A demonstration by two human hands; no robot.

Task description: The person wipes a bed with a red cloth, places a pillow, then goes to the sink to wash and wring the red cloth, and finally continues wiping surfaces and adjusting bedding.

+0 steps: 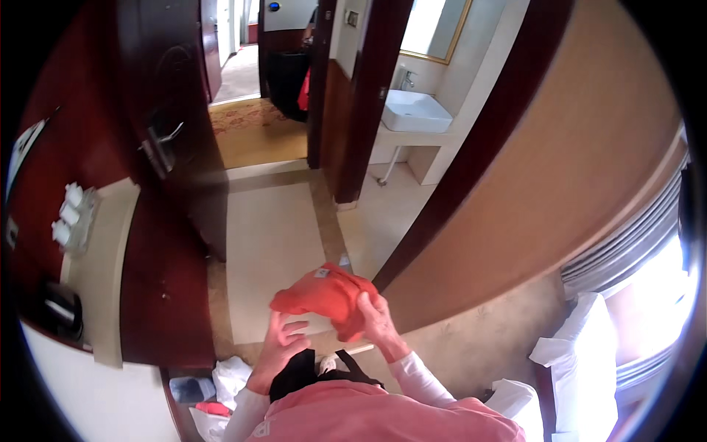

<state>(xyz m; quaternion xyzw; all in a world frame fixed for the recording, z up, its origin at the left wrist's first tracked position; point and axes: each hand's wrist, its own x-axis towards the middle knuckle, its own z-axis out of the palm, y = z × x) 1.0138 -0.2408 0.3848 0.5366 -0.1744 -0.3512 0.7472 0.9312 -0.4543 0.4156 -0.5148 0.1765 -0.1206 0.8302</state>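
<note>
A folded or bunched red cloth with a small pale tag is held up in front of me, above the tiled floor. My right hand grips its right end, thumb on top. My left hand is under the cloth's left end, fingers spread and partly curled; whether its fingertips pinch the edge is hard to tell.
At left, a counter bears white cups and a black kettle. Ahead stand an open dark door and a washbasin. White bags lie lower left; white bedding is at right. A person is partly visible beyond the doorway.
</note>
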